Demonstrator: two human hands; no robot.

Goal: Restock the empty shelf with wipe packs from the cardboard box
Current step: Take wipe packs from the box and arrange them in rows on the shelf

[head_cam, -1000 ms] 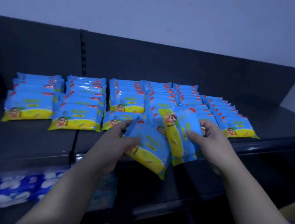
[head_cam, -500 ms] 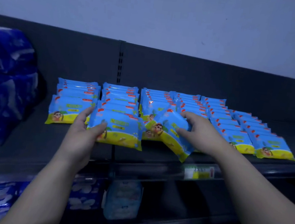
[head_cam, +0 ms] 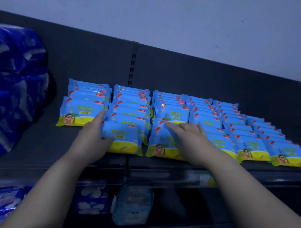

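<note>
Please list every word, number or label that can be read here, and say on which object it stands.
None can be read for sure.
wipe packs: yellow title, line beneath, red labels, all blurred.
shelf-edge tag: blurred.
blue bags at left: pattern only.
packages on the lower shelf: too dark.

blue wipe packs [head_cam: 174, 117] – rowed flat on shelf [head_cam: 35, 146]

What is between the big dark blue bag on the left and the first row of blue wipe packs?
Nothing. In the head view, only bare dark grey shelf lies between the big dark blue plastic bag and the leftmost row of blue-and-yellow wipe packs.
</note>
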